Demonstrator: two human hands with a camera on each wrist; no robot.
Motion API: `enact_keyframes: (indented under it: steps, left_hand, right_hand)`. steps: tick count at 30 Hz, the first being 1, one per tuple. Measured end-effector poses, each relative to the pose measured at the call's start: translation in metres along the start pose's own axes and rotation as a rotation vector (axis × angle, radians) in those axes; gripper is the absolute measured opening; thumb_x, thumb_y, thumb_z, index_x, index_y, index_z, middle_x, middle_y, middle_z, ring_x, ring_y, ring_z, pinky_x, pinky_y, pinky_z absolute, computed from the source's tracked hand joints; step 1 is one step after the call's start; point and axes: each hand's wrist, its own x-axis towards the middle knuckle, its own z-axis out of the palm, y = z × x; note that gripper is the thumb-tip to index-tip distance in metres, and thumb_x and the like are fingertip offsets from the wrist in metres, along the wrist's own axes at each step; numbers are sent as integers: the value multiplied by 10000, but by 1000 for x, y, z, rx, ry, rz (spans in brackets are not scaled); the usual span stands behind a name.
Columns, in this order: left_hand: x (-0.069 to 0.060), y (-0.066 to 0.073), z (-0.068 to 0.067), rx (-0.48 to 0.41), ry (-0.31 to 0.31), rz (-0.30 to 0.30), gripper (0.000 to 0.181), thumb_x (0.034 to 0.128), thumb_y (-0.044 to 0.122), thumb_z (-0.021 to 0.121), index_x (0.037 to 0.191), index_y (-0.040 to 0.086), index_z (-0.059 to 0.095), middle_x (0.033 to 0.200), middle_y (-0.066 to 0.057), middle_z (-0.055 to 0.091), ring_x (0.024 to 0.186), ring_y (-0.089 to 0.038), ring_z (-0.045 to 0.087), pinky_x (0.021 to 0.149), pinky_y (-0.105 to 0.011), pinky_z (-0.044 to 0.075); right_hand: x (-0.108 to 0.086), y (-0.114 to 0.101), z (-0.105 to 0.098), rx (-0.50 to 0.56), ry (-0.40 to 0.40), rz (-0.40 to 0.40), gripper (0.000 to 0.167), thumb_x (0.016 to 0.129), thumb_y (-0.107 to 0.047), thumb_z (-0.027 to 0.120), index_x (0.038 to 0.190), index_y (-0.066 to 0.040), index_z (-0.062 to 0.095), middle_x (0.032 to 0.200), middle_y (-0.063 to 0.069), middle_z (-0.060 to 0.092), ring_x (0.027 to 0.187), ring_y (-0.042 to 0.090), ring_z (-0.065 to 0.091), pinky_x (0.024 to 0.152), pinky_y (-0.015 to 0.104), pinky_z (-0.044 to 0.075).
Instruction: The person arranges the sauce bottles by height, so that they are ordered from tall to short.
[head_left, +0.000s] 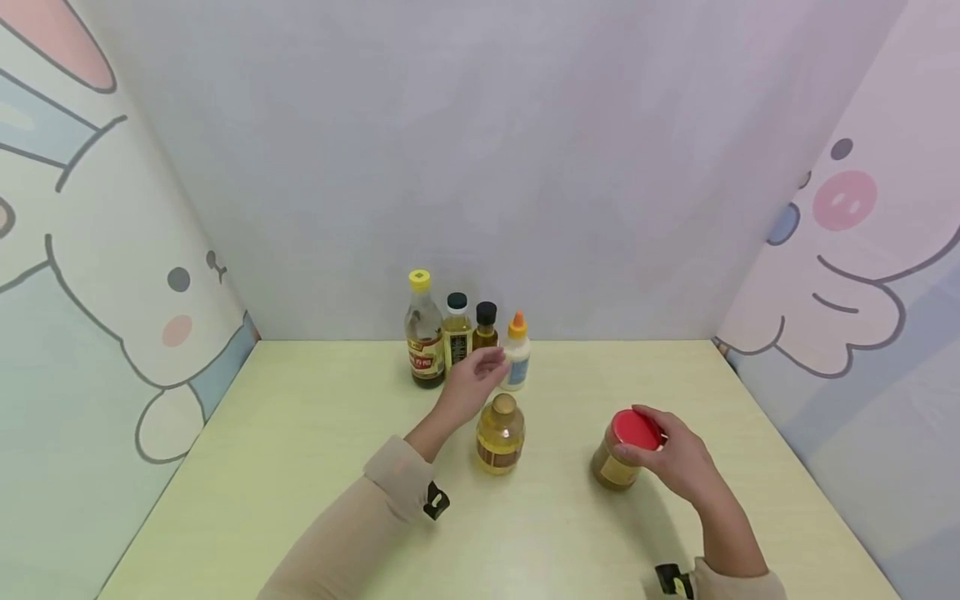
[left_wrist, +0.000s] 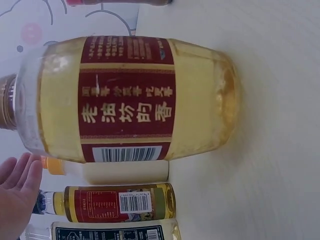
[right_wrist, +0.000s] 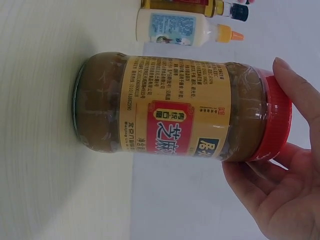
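My right hand (head_left: 678, 454) grips the red lid of a sesame paste jar (right_wrist: 175, 107), thumb on one side and fingers on the other. The brown jar's base is at or just above the tabletop; I cannot tell which. My left hand (head_left: 472, 385) reaches past a barrel-shaped oil bottle (head_left: 500, 437), fingers fairly straight, holding nothing. Its fingertips are close to a white squeeze bottle (head_left: 516, 358) with an orange nozzle cap; contact is unclear. In the left wrist view the oil bottle (left_wrist: 125, 100) fills the middle, and the left fingers (left_wrist: 22, 175) show at the edge.
Left of the white bottle stand a dark-capped small bottle (head_left: 486, 321), a green-capped bottle (head_left: 457, 325) and a tall yellow-capped bottle (head_left: 425, 342). They stand at the back of the pale table (head_left: 300, 433), before a plain wall (head_left: 480, 167). Cartoon-printed panels flank both sides.
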Motion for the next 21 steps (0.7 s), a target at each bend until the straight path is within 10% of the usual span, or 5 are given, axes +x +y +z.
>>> enact_keyframes:
  steps: [21]
  left_hand:
    - [-42,-2,0,92,-4,164,379,981,277,610,1272,35,584,1250,-102,565,1105,-272,563,922,-442,495]
  right_hand:
    - [0,2,0,17,-8,-9,795,808,-365,805,1411,4,441,1322,280,462,1130,442,491,818,485,539]
